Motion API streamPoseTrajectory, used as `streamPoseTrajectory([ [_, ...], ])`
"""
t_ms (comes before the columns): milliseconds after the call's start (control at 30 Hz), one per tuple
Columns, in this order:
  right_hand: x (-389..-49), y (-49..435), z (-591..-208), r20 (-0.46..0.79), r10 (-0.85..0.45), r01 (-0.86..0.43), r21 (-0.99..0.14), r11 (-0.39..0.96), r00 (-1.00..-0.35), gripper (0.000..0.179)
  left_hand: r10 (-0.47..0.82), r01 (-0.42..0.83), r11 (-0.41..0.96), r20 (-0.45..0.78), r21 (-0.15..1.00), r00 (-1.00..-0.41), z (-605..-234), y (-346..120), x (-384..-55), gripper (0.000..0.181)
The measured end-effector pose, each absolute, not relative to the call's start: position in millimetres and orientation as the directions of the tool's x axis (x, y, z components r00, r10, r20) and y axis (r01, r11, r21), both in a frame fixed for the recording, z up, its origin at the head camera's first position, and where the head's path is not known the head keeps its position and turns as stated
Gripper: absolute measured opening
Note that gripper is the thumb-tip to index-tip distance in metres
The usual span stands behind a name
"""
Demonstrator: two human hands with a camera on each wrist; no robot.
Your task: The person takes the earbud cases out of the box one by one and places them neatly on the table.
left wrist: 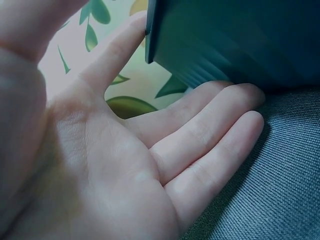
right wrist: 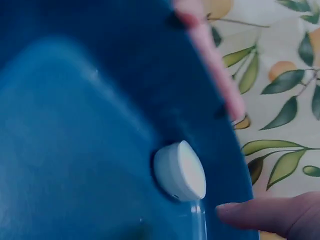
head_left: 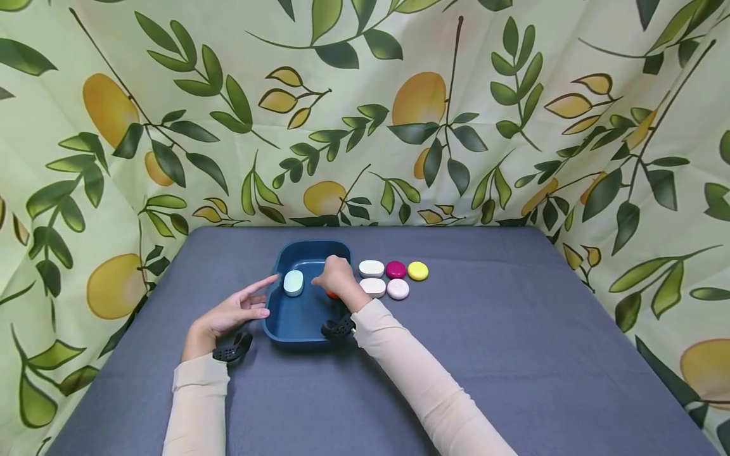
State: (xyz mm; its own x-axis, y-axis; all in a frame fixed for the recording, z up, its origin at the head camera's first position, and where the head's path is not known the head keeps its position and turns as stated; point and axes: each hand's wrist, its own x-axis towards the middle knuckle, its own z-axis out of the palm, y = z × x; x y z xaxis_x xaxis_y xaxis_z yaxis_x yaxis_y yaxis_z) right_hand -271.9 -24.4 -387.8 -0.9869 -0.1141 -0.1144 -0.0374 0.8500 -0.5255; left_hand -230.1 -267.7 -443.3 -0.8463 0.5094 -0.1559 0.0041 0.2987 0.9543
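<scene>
My left hand (head_left: 230,311) stands at the left side of a deep blue tray (head_left: 296,322). One finger rests at the rim while the other fingers (left wrist: 200,135) lie extended against the outer wall, low by the cloth. Inside the tray, toward its left wall, is a pale oval case (head_left: 293,283), seen at a tilt in the right wrist view. Over the tray's right half, my right hand (head_left: 338,278) is curled above a small orange piece (head_left: 332,294) that it mostly covers. The right wrist view catches only one fingertip (right wrist: 232,210) of that hand.
Just right of the tray sit two white oval cases (head_left: 372,269), a magenta round one (head_left: 396,270), a yellow round one (head_left: 418,271) and a pale pink round one (head_left: 398,289). A grey-blue cloth (head_left: 485,354) covers the table. Behind hangs a leaf-patterned curtain (head_left: 365,82).
</scene>
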Motion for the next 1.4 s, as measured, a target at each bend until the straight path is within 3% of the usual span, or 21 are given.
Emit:
streamPoseTrajectory([
  [233,-275.8,-25.3,-388.3,-0.169,-0.098,-0.022,-0.405,0.914,-0.981,0.036,0.507,-0.007,0.296,-0.163,0.955,-0.846,-442.0,-265.4,-231.0,0.078],
  [767,-283.0,-20.6,-391.8,-0.247,-0.187,-0.029,-0.530,0.847,-0.951,0.042,0.515,-0.008,0.284,-0.160,0.959,-0.842,-441.5,-264.9,-231.5,0.079],
  [1067,-284.1,-22.2,-391.9,-0.300,-0.279,-0.162,-0.362,0.918,-0.912,0.049,0.514,-0.012,0.281,-0.162,0.959,-0.842,-443.2,-266.0,-231.3,0.078],
  [1400,-286.4,-23.0,-393.6,-0.297,-0.319,-0.213,-0.339,0.916,-0.900,0.038,0.509,-0.019,0.275,-0.162,0.961,-0.845,-443.7,-267.2,-229.8,0.078],
])
